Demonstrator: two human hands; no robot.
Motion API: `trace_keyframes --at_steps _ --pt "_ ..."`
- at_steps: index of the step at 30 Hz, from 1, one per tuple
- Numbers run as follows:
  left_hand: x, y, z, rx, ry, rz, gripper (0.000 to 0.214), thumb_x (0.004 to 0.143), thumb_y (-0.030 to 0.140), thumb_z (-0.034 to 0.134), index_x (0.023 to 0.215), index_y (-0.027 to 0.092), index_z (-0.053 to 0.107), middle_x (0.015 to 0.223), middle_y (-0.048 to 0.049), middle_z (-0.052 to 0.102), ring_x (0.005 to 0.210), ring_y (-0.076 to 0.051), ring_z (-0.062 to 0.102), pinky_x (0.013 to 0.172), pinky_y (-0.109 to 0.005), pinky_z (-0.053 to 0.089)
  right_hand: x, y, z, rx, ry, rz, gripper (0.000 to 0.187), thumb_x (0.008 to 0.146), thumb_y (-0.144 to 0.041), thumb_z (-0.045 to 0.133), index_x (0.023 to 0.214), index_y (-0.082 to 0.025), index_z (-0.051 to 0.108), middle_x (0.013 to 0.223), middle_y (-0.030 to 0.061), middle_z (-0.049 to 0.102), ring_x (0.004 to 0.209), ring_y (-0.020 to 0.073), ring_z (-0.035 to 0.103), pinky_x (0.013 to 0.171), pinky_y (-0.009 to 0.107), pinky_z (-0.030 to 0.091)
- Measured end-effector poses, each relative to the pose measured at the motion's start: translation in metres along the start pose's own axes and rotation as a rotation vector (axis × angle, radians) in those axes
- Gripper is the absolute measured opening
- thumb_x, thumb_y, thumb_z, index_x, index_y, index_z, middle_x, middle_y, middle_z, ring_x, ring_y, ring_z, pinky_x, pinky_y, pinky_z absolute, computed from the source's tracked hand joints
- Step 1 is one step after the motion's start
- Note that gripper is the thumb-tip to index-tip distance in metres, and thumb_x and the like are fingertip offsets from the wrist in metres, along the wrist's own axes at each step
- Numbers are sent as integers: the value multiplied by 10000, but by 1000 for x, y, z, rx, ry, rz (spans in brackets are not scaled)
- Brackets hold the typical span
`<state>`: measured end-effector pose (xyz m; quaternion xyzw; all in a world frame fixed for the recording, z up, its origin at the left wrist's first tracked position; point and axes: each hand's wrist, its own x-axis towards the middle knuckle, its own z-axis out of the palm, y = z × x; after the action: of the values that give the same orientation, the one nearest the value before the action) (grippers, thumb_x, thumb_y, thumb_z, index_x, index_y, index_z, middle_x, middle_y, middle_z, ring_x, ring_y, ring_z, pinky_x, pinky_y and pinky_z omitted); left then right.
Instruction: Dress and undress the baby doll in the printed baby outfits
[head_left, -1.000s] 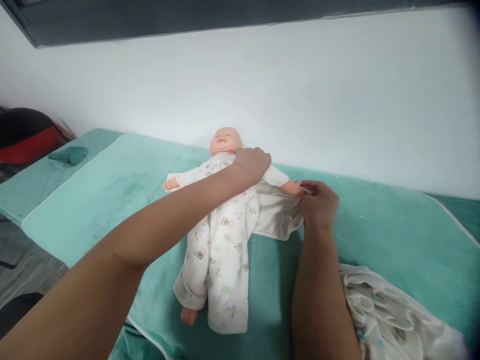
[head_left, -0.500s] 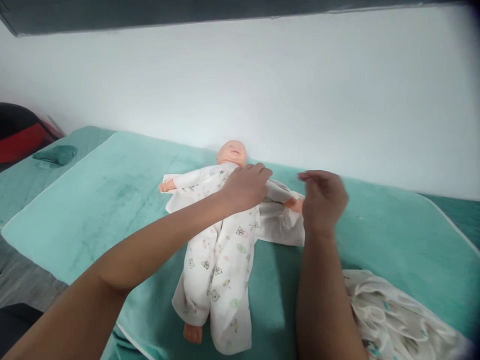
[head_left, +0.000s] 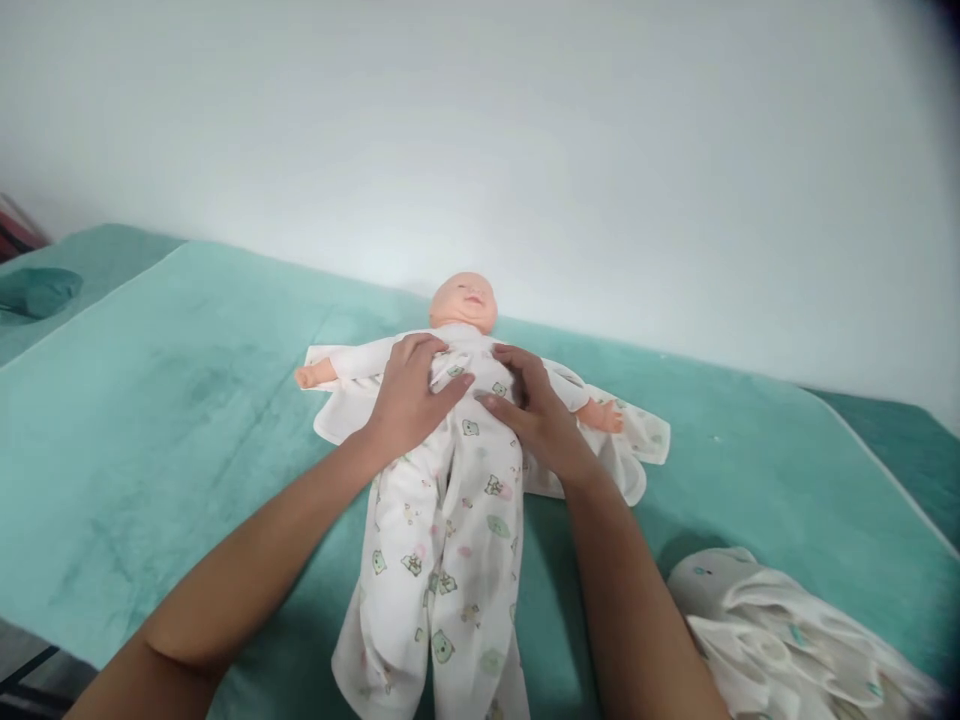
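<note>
A baby doll (head_left: 463, 303) lies on its back, head toward the wall and arms spread out to both sides. It has on white printed pants (head_left: 472, 520) pulled up to the chest. A white printed top (head_left: 634, 430) lies spread under its arms and sides. My left hand (head_left: 411, 392) rests on one side of the doll's chest, fingers apart and thumb stretched inward. On the other side, my right hand (head_left: 536, 408) lies over the waist of the pants, thumb and fingers apart. Both hands touch the cloth without visibly gripping it.
The doll lies on a bed with a green cover (head_left: 187, 400) that has a pale edge. A crumpled white cloth with green prints (head_left: 795, 630) lies at the lower right. The bed's face hole (head_left: 41, 292) is at the far left, and a white wall (head_left: 480, 140) rises behind.
My right hand has come from beside the doll's arm onto its chest. My left hand has shifted left across the chest. The view has tilted down and moved closer.
</note>
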<state>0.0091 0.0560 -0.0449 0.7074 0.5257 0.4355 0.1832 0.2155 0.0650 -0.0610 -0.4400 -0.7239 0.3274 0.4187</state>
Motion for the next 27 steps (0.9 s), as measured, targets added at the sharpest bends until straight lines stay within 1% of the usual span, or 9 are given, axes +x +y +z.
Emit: trace_keyframes --at_steps 3,6,9,12,16,18,22,24,27 --pt "-2 0 1 18 54 76 243 910 370 660 1076 220 564 1230 -99 588 1225 -241 528 1053 -414 471 -1 0 1 -6 -3 0 458 846 -524 732 1197 -309 531 1515 67 437 1406 285 418 1104 478 424" --pt "-6 0 0 87 75 150 153 964 373 587 970 223 558 1188 -100 601 1169 -244 538 995 -416 480 -3 -3 4 -46 51 -1 387 808 -512 767 1064 -284 586 1417 87 448 1289 290 484 891 412 520" --pt "-9 0 0 180 70 223 201 1019 371 479 903 224 549 1085 -91 634 1049 -240 555 929 -420 464 -4 -7 7 -107 129 -47 328 792 -534 775 903 -260 635 1224 94 500 1144 283 525 707 371 509" --pt "-11 0 0 256 63 244 268 1041 406 413 901 224 551 958 -82 653 930 -244 569 855 -420 436 -4 -12 6 -194 135 -153 362 853 -535 716 700 -247 558 866 48 555 912 243 535 700 381 470" --pt "-15 0 -1 311 51 213 360 1044 482 368 926 222 586 859 -70 668 835 -246 587 843 -416 415 -5 -19 3 -374 152 -218 570 896 -539 657 537 -239 332 546 -14 388 663 192 443 764 404 437" --pt "-18 -1 -3 327 43 164 392 1040 520 362 957 222 604 862 -62 688 801 -238 595 835 -400 416 -9 -20 3 -488 201 -218 620 893 -559 653 515 -234 285 518 -14 383 670 193 463 868 432 432" --pt "-25 -6 -14 430 -28 80 464 1027 588 341 947 226 620 706 -24 657 709 -233 604 795 -377 410 -25 -16 5 -581 269 -200 555 928 -532 599 524 -233 362 626 19 560 849 231 565 1037 471 374" --pt "-32 -11 -23 473 -73 67 480 1015 612 353 942 224 626 683 -23 650 732 -246 626 808 -378 411 -37 -13 7 -546 261 -151 521 954 -521 543 542 -236 397 641 19 558 817 224 556 990 444 406" --pt "-47 -20 -39 448 -149 26 449 979 633 431 972 229 627 724 -27 671 810 -269 649 837 -386 426 -61 -9 10 -417 209 16 533 961 -582 485 563 -238 402 592 -3 462 665 186 466 733 351 430"
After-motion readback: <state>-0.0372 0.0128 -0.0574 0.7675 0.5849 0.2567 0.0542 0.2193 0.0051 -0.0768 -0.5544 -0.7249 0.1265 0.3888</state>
